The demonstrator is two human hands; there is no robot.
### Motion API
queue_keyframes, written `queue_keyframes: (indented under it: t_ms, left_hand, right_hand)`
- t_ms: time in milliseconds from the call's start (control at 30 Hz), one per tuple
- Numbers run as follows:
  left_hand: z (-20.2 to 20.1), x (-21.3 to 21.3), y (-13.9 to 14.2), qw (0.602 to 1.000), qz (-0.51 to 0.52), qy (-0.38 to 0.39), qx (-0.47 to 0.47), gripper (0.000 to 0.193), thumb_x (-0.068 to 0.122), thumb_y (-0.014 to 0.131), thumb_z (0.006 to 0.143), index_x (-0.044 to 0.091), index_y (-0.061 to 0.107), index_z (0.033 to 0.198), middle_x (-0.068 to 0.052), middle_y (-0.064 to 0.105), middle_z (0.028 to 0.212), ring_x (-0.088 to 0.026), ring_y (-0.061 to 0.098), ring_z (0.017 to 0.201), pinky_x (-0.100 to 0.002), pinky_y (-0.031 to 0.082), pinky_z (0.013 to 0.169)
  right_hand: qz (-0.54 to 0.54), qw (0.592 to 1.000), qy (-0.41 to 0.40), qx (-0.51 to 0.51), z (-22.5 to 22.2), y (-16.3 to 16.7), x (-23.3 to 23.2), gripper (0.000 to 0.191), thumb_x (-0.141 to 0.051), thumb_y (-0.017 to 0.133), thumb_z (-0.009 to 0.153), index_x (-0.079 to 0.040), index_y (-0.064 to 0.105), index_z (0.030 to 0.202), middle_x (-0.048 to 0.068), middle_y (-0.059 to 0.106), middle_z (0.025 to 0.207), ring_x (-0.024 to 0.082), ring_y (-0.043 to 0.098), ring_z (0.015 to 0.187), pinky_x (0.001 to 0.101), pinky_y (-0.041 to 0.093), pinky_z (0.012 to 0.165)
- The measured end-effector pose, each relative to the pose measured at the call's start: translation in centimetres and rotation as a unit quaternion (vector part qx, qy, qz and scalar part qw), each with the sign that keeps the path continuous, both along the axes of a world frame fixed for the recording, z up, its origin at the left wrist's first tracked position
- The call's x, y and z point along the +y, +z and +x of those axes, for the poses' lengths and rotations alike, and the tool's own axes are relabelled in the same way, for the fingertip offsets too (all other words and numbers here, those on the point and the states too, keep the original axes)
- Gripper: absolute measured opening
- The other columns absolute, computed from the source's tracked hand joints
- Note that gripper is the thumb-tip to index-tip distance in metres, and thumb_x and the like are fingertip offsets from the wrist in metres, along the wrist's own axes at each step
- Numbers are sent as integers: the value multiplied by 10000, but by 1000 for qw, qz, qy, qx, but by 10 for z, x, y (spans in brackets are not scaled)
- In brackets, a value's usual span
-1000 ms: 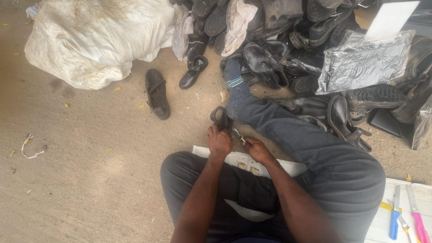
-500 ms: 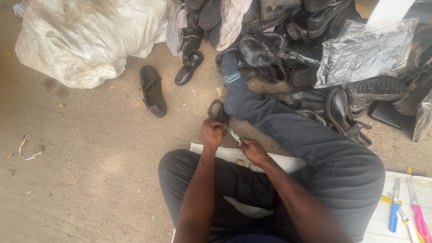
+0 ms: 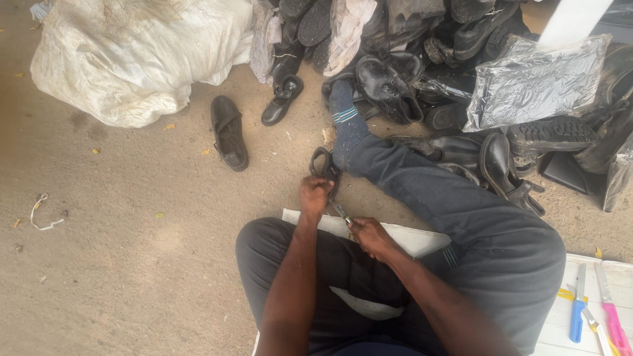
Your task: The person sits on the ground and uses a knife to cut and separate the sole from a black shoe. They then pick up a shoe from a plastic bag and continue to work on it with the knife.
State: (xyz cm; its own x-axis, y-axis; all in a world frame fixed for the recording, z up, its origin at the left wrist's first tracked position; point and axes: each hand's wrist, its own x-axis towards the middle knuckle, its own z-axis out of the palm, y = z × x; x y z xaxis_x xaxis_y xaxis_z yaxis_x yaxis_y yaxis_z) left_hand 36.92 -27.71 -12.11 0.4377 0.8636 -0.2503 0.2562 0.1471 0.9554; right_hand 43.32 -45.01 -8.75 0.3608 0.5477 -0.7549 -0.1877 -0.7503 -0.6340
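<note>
On the sandy ground, between the knees, left hand [image 3: 315,196] grips a black sandal [image 3: 322,165], fingers curled round its edge. Right hand [image 3: 369,236] closed on a small tool [image 3: 342,213], tip just beside the left hand, over a white board [image 3: 409,237]. Shoe pile [image 3: 422,59] and white sack [image 3: 132,53] lie beyond; knives [image 3: 593,310] at far right.

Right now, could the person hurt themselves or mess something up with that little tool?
Maybe. The right hand works a small metal tool close to the left hand, which grips a black strap piece; a slip could nick the left fingers. The work also sits just above the person's leg, so the tool might poke it. And the knives lie on the white board by the right knee, where an elbow or knee could bump them.
</note>
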Motion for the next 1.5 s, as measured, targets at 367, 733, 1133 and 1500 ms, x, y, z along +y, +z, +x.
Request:
queue_keyframes:
  t_ms: [367, 733, 1133, 1500]
  left_hand:
    - [-9, 3, 3, 965, -219, 9, -146, 265, 16, 823, 779, -60, 702, 1002, -82, 706, 898, -180, 638, 845, -288, 506, 788]
    - [12, 2, 9, 936, -294, 16, -192, 275, 3, 808, 804, -80, 695, 1040, -136, 713, 937, -213, 670, 842, -307, 534, 769]
    - [10, -17, 21, 902, -365, 10, -228, 206, 25, 749, 848, -38, 691, 1035, -82, 701, 950, -184, 651, 901, -305, 517, 823]
    - [25, -9, 21, 882, -408, 27, -235, 206, 82, 745, 862, 70, 686, 1058, -6, 694, 1024, -152, 578, 1029, -343, 353, 969]
  right_hand:
    - [13, 999, -25, -21, -36, 15, 3, 293, -299, 481, 1059, -30, 596, 1048, 9, 477, 649, 123, 420, 430, 309, 367, 351]
    - [-13, 1000, -13, 17, -48, 58, -11, 294, -262, 478, 1051, 13, 553, 1123, 29, 520, 698, 126, 485, 421, 313, 420, 348]
    - [42, 990, -119, 63, -16, 44, -8, 230, -252, 495, 1033, -67, 597, 1124, 23, 483, 649, 99, 425, 413, 277, 372, 336]
    - [11, 995, -96, -10, -37, 67, -12, 258, -240, 473, 1032, -26, 511, 1171, 49, 520, 687, 150, 492, 432, 318, 433, 344]
